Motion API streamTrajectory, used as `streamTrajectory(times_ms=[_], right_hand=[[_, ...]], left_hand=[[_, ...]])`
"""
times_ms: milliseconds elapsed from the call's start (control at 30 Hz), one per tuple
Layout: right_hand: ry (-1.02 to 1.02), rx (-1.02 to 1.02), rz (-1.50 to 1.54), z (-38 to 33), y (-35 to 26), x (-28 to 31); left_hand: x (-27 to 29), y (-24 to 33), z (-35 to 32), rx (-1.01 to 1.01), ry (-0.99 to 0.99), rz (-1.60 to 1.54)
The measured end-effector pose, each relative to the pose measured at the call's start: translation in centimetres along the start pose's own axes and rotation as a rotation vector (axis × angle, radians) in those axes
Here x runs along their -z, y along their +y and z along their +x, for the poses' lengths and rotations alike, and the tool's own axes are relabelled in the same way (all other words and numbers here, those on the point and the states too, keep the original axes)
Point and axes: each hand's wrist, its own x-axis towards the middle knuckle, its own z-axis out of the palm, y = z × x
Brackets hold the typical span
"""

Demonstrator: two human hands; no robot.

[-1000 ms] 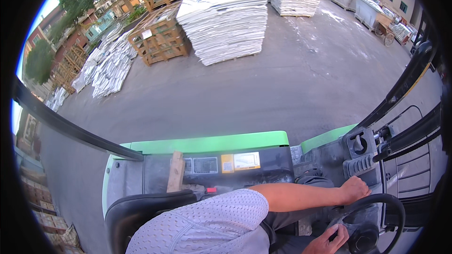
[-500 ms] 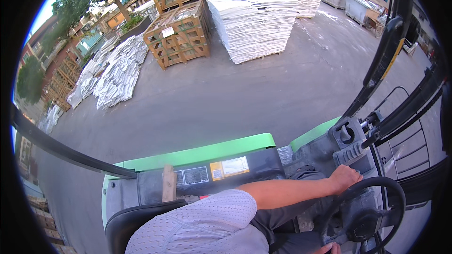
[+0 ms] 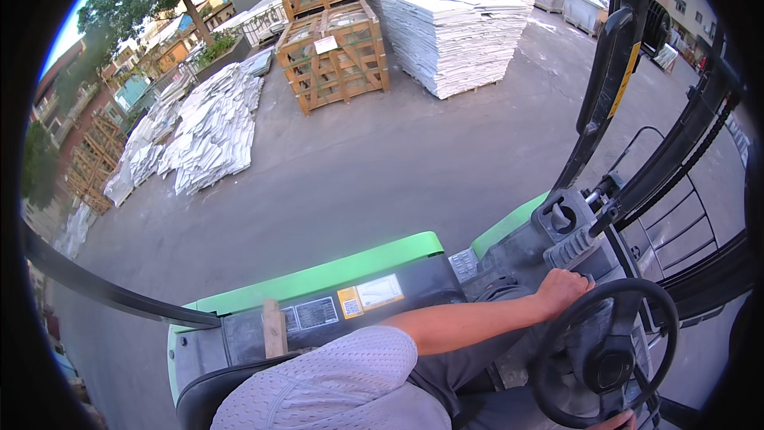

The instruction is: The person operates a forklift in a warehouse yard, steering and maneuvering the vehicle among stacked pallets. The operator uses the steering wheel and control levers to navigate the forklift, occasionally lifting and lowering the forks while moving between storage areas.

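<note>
A black steering wheel (image 3: 676, 334) stands at the lower right. My left arm reaches across to its far side, and my left hand (image 3: 563, 291) is a fist just beside the rim. A small grey tip pokes out by the fingers; what they hold is mostly hidden. At the wheel's lowest part my right hand (image 3: 619, 422) grips the rim, only its fingers showing above the picture's bottom edge. Beyond the left hand lies a grey console (image 3: 569, 223) with a ribbed black boot.
Green bodywork (image 3: 318, 271) borders the vehicle, with a wooden block (image 3: 274, 329) behind the seat (image 3: 215, 378). Dark posts (image 3: 609, 72) frame the cab. Across the paved yard stand wooden crates (image 3: 334, 56), a tall stack of white slabs (image 3: 454, 40) and a slab heap (image 3: 215, 127).
The wheel has turned counterclockwise, my right hand moving along with its rim from lower left to the bottom. The crates and slabs have shifted right in view. My left hand stays closed.
</note>
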Motion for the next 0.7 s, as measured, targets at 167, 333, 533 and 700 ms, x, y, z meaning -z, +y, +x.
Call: streamTrajectory(times_ms=[167, 333, 533, 700], right_hand=[[0.085, -0.039, 0.048, -0.7, 2.2, -2.2], [0.086, 0.02, -0.056, -2.5, 1.0, 1.5], [0.13, 0.008, 0.164, -10.7, -12.8, -2.8], [0.185, -0.031, 0.205, -7.6, -9.4, -10.3]], left_hand=[[-1.1, -2.7, -0.1, -0.031, 0.008, -0.001], [1.1, -0.3, -1.2, -0.078, -0.134, -0.034], [13.5, -13.1, -2.5, -0.032, -0.291, -0.001], [9.3, -22.1, 2.9, -0.263, -0.126, 0.029]])
